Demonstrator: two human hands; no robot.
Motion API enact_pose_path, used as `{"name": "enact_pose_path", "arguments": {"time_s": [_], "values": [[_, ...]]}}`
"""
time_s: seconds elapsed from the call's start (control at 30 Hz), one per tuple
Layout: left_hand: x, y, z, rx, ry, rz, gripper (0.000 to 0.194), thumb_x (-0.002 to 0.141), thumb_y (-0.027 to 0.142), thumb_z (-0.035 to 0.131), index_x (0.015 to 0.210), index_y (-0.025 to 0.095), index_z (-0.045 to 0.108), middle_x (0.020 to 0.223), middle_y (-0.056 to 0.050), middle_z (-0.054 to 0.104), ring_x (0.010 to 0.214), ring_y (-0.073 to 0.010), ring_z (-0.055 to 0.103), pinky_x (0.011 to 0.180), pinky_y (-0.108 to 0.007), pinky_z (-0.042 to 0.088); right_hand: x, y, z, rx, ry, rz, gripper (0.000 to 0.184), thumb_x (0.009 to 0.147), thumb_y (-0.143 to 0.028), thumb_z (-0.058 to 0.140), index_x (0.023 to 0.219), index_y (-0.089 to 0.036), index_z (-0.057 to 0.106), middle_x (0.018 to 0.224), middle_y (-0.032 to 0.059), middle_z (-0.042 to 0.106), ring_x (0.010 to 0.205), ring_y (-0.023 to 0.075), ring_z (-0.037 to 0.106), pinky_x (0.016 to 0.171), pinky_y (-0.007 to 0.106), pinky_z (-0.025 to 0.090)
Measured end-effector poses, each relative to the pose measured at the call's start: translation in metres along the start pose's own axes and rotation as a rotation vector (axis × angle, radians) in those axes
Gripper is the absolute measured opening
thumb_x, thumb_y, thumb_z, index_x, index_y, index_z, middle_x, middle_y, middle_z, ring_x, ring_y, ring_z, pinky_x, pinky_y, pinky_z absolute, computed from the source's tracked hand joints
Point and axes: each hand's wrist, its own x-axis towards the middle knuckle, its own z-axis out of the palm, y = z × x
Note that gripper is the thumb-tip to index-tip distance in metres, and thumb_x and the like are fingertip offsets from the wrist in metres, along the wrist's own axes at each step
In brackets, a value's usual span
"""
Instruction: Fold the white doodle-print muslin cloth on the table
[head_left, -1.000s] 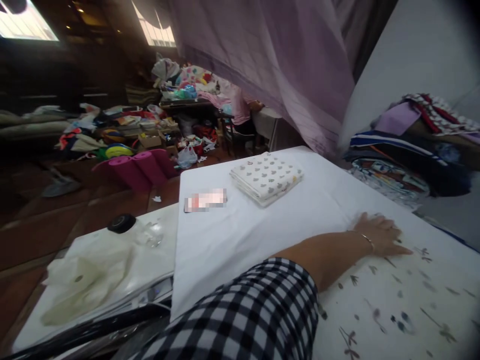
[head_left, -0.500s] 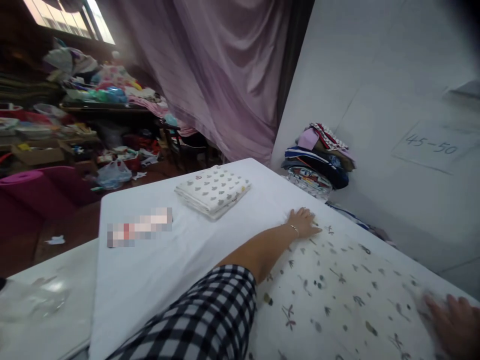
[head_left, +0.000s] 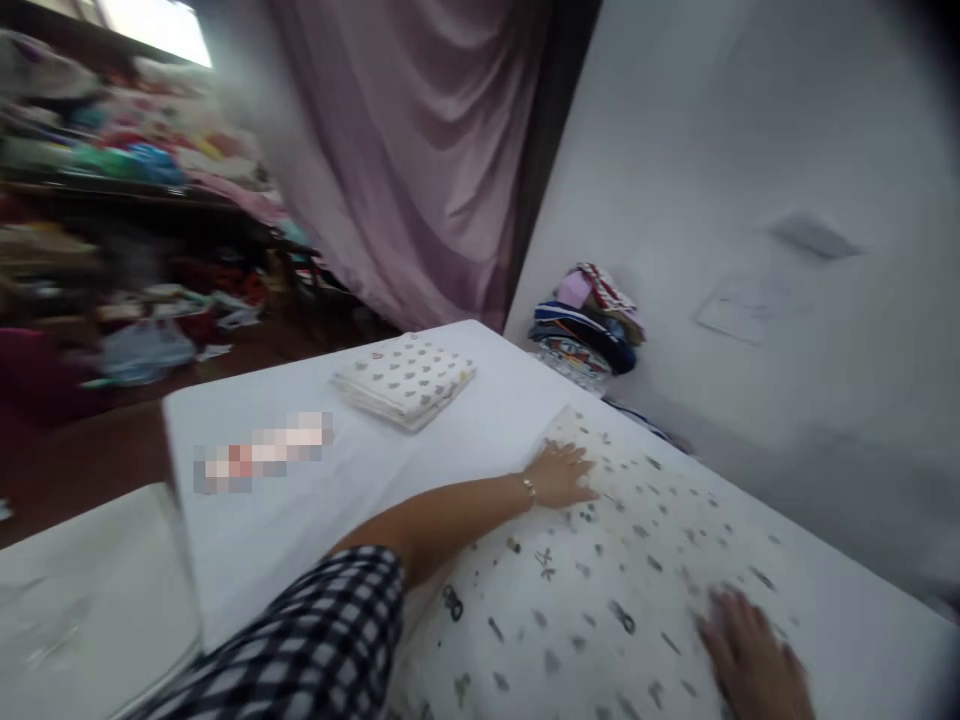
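A white cloth (head_left: pixel 555 610) printed with small plant-like motifs is spread over the near right part of the white table (head_left: pixel 247 550). My left hand (head_left: pixel 561 474), with a bracelet at the wrist, lies flat on the cloth near its far corner, fingers spread. Toward the lower right, my right hand (head_left: pixel 754 655) rests on the same cloth with its fingers stretched out; it is slightly blurred. Farther back on the table sits a folded cloth (head_left: pixel 406 378) with small grey prints, apart from both hands.
A blurred-out item (head_left: pixel 262 452) lies on the table's left part. Folded clothes (head_left: pixel 581 325) are stacked by the white wall (head_left: pixel 720 180) beyond the right edge. A purple curtain (head_left: pixel 427 150) hangs behind. Plastic bags (head_left: pixel 142 350) and clutter fill the left background.
My view has turned a little to the right. My left hand now lies a little inside the cloth's far corner, which shows beyond it. My right hand has come inward onto the cloth.
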Motion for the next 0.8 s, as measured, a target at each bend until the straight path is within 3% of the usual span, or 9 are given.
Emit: {"name": "enact_pose_path", "arguments": {"time_s": [0.03, 0.13, 0.3, 0.47, 0.6, 0.8], "values": [[-0.011, 0.003, 0.001, 0.015, 0.004, 0.043, 0.071, 0.086, 0.067, 0.029, 0.142, 0.024, 0.035, 0.155, -0.010, 0.022, 0.144, -0.0260, 0.013, 0.114, -0.051, 0.006, -0.015, -0.012, -0.003, -0.009, 0.035, 0.091, 0.072, 0.072, -0.063, 0.033, 0.140, -0.055, 0.012, 0.138, 0.0087, 0.050, 0.131, 0.0251, 0.037, 0.093, 0.051, 0.037], [-0.038, -0.003, 0.010, 0.065, -0.018, 0.066, 0.069, 0.088, 0.064, 0.029, 0.142, 0.021, 0.037, 0.154, -0.011, 0.024, 0.143, -0.0283, 0.016, 0.114, -0.053, 0.006, -0.045, -0.047, -0.017, -0.033, -0.053, 0.189, 0.075, 0.079, -0.064, 0.020, 0.145, -0.031, 0.033, 0.143, 0.0075, 0.044, 0.137, 0.0274, 0.028, 0.111, 0.052, 0.026], [-0.043, -0.011, 0.010, 0.106, -0.064, -0.005, 0.068, 0.089, 0.061, 0.030, 0.143, 0.020, 0.036, 0.155, -0.009, 0.018, 0.143, -0.0281, 0.015, 0.114, -0.050, 0.009, -0.051, -0.083, -0.052, -0.063, -0.169, 0.236, 0.067, 0.090, -0.050, 0.022, 0.142, -0.011, 0.039, 0.150, 0.0111, 0.031, 0.141, 0.0263, 0.023, 0.114, 0.048, 0.020], [-0.068, -0.002, -0.002, 0.117, -0.046, -0.042, 0.068, 0.090, 0.060, 0.027, 0.145, 0.020, 0.032, 0.155, -0.009, 0.019, 0.144, -0.0267, 0.013, 0.114, -0.049, 0.012, -0.087, -0.098, -0.067, -0.055, -0.122, 0.244, 0.063, 0.093, -0.049, 0.028, 0.146, -0.015, 0.032, 0.153, 0.0103, 0.024, 0.143, 0.0258, 0.017, 0.115, 0.049, 0.016], [-0.102, -0.008, 0.003, 0.151, -0.039, -0.040, 0.065, 0.090, 0.056, 0.029, 0.144, 0.021, 0.035, 0.154, -0.007, 0.023, 0.143, -0.0265, 0.016, 0.114, -0.050, 0.014, -0.122, -0.109, -0.074, -0.033, -0.155, 0.277, 0.061, 0.093, -0.051, 0.029, 0.144, -0.018, 0.035, 0.153, 0.0092, 0.025, 0.142, 0.0245, 0.019, 0.115, 0.047, 0.018], [-0.126, -0.007, 0.009, 0.124, 0.026, -0.076, 0.063, 0.089, 0.053, 0.030, 0.141, 0.018, 0.040, 0.153, -0.010, 0.026, 0.142, -0.0286, 0.019, 0.112, -0.050, 0.022, -0.162, -0.118, -0.099, 0.015, -0.130, 0.384, 0.061, 0.092, -0.046, 0.034, 0.145, -0.016, 0.033, 0.153, 0.0095, 0.024, 0.143, 0.0235, 0.016, 0.116, 0.046, 0.016]]}}
